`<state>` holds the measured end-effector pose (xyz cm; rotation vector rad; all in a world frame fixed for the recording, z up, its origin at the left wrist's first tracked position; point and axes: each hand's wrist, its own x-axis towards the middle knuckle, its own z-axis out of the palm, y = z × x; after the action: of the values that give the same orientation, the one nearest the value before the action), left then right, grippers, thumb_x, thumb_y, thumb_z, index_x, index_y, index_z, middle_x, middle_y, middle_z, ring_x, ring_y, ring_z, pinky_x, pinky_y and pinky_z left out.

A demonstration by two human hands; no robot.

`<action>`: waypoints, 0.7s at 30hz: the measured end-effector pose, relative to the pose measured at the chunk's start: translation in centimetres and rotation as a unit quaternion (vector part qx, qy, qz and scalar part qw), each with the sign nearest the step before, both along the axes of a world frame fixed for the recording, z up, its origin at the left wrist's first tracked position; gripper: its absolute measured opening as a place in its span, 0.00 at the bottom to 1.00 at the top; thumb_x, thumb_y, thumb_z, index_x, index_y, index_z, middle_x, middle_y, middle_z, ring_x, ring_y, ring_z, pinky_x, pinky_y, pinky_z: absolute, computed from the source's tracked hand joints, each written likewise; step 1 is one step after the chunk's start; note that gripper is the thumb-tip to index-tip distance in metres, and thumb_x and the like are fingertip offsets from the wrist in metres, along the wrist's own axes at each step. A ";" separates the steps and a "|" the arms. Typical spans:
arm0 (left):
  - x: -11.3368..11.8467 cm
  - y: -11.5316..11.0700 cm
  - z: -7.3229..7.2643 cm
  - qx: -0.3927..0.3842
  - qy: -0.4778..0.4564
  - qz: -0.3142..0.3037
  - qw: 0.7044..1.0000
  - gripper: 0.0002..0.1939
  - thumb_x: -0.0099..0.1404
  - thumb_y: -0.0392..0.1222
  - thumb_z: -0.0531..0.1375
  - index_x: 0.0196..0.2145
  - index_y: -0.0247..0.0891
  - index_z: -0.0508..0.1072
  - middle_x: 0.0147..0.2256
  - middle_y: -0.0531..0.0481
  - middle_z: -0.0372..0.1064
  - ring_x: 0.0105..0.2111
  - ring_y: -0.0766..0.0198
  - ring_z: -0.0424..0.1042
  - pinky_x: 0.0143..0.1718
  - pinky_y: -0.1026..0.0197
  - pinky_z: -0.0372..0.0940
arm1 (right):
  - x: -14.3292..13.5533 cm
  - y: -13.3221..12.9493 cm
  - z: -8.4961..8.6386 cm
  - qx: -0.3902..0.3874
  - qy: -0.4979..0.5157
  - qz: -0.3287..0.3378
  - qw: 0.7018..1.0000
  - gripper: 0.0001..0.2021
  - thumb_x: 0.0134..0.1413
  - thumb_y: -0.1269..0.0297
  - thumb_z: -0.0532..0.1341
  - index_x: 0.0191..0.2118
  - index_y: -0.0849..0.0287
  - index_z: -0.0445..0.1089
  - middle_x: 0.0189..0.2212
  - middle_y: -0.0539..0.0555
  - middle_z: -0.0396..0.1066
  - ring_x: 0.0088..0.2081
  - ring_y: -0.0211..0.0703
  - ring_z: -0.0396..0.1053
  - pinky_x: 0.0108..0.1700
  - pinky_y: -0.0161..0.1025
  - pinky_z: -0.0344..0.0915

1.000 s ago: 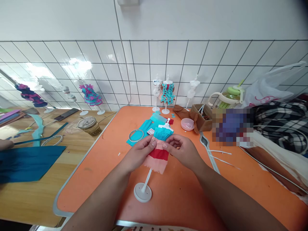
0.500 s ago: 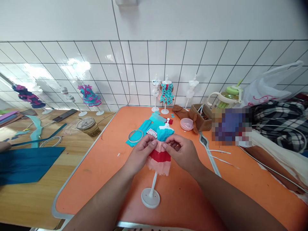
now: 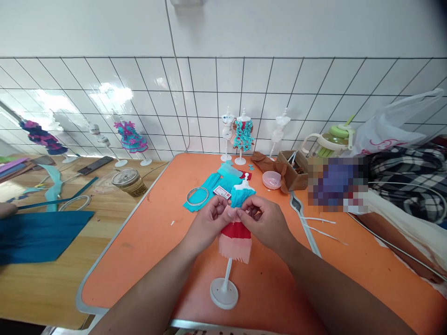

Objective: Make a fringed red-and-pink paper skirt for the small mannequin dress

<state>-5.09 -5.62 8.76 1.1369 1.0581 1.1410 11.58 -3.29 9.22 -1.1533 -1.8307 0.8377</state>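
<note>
A small white dress form on a round base stands tilted in front of me. It wears a turquoise crepe-paper top and a tiered pink and red paper skirt with a fringed pink hem. My left hand pinches the skirt's waist between thumb and fingers. Opposite it, my right hand pinches the same waist from the other side. The two thumbs nearly meet at the front. Behind my hands lie turquoise paper, a roll of tape and a small printed label.
Dress forms, one in a turquoise ruffled dress, stand by the tiled wall. A pink bowl, brown paper and a cardboard box sit back right. At left, another person's hand is near blue paper and a jar.
The dress form's base and skirt have shifted slightly right and toward me. Both hands keep their pinch at the waist, the left having moved a little right.
</note>
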 end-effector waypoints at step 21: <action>0.2 -0.4 0.3 0.036 -0.051 0.037 0.997 0.15 0.56 0.44 0.68 0.31 0.38 0.65 0.28 0.55 0.65 0.28 0.70 0.65 0.29 0.68 0.60 | 0.2 0.4 -0.2 -0.081 0.169 -0.039 0.982 0.19 0.43 0.63 0.69 0.38 0.54 0.59 0.32 0.47 0.66 0.29 0.35 0.64 0.27 0.33 0.63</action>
<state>-4.89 -6.06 9.01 1.0927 0.9936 1.2910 11.74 -2.93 9.05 -1.0981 -1.4530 1.0793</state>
